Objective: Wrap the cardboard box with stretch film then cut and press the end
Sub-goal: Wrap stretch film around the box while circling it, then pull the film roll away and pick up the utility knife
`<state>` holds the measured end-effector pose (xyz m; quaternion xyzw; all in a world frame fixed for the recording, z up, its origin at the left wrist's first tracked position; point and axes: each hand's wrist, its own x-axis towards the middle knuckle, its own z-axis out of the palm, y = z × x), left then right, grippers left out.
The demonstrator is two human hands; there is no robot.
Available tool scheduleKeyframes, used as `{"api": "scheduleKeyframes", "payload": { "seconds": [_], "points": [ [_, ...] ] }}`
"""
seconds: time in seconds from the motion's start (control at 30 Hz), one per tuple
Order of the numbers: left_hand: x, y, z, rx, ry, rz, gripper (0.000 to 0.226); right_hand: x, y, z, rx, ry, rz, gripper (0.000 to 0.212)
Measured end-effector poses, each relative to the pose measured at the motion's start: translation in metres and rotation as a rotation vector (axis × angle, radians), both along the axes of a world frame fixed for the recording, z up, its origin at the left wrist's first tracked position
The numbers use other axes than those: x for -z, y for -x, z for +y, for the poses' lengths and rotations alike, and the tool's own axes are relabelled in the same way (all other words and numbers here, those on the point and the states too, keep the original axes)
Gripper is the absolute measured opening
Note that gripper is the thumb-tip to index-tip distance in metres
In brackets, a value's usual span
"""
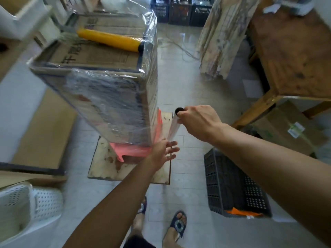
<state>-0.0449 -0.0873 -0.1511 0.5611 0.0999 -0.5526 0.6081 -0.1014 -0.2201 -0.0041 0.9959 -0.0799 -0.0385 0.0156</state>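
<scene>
Tiled storeroom floor is bearing a wooden board (107, 169) and pink stool (132, 151), with the cardboard box (100, 86) standing on them, sheathed in stretch film (114, 101). The right hand (198, 120) is gripping the film roll (172, 126) at its top; the left hand (163, 152), fingers spread, is touching its lower end beside the box corner. Wrapping is seemingly under way; the next pass is calling for even tension

Box (100, 81) on stool (132, 151); roll (172, 126) right of box.
</scene>
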Motion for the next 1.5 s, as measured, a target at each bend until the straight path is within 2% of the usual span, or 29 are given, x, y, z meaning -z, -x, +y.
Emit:
{"api": "scheduleKeyframes", "payload": {
  "seconds": [0.23, 0.37, 0.4, 0.63, 0.73, 0.8, 0.9, 1.03, 1.13, 1.33, 1.5],
  "points": [
    [-0.12, -0.032, 0.034, 0.462, -0.175, -0.564, 0.022, -0.011, -0.01, 0.003, 0.082, -0.042, 0.028, 0.019],
    [-0.18, -0.046, 0.053, 0.674, -0.189, -0.875, 0.011, -0.012, -0.008, 0.006, 0.122, -0.051, 0.039, 0.017],
    [-0.195, -0.05, 0.057, 0.709, -0.197, -0.939, 0.013, -0.013, -0.008, 0.006, 0.128, -0.053, 0.041, 0.019],
    [-0.304, -0.083, 0.069, 0.875, -0.264, -1.11, 0.042, -0.017, -0.013, 0.01, 0.176, -0.019, 0.043, 0.024],
    [-0.329, -0.094, 0.069, 0.81, -0.249, -1.135, 0.025, -0.019, -0.015, 0.012, 0.191, -0.006, 0.043, 0.023],
    [-0.346, -0.105, 0.062, 0.657, -0.245, -1.166, 0.017, -0.019, -0.016, 0.013, 0.189, -0.012, 0.051, 0.022],
    [-0.358, -0.128, 0.045, 0.5, -0.377, -1.337, 0.026, -0.018, -0.016, 0.013, 0.194, -0.009, 0.041, 0.02],
    [-0.335, -0.14, 0.025, 0.606, -0.675, -1.402, 0.042, -0.017, -0.016, 0.013, 0.201, -0.002, 0.038, 0.021],
    [-0.316, -0.142, 0.017, 0.517, -0.774, -1.435, 0.049, -0.016, -0.016, 0.013, 0.19, -0.004, 0.03, 0.021],
    [-0.307, -0.141, 0.002, 0.216, -0.757, -1.362, 0.051, -0.011, -0.008, 0.013, 0.183, -0.067, 0.044, 0.018],
    [-0.305, -0.135, 0.005, -0.07, -0.634, -1.459, 0.014, -0.007, -0.004, 0.014, 0.114, -0.049, 0.009, 0.011]
  ]
}}
